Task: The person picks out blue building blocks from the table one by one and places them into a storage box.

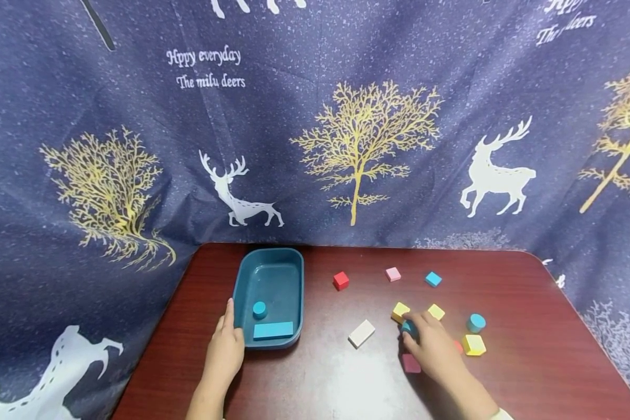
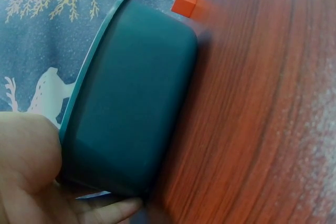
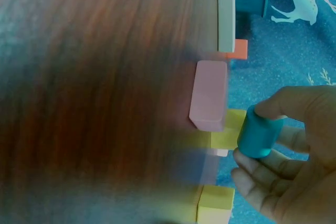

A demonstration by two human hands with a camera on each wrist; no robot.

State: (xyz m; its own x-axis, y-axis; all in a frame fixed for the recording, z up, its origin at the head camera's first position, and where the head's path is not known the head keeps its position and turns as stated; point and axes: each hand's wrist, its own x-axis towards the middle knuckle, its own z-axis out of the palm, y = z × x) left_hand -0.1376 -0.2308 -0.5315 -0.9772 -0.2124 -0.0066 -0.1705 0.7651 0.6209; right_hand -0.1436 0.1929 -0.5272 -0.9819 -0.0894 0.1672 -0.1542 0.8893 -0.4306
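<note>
In the head view, my right hand [image 1: 434,345] pinches a blue cylinder block [image 1: 409,328] between thumb and fingers, and the right wrist view shows that cylinder [image 3: 259,134] held off the table. Close around this hand lie a yellow block [image 1: 400,312], another yellow block [image 1: 436,313], a dark pink block [image 1: 412,363] and a partly covered red block [image 1: 459,346]. At the left, my left hand [image 1: 227,349] rests against the near left corner of a blue-green tray [image 1: 280,284], fingers straight along its outer wall. Inside the tray are a blue cylinder [image 1: 259,310] and a long blue block [image 1: 273,331].
Between tray and right hand lies a white block [image 1: 361,333]. Farther back are a red cube [image 1: 341,280], a pink block [image 1: 393,273] and a flat blue block [image 1: 433,279]. Another blue cylinder [image 1: 476,322] and a yellow block [image 1: 474,345] stand right. A patterned curtain [image 1: 315,175] hangs behind.
</note>
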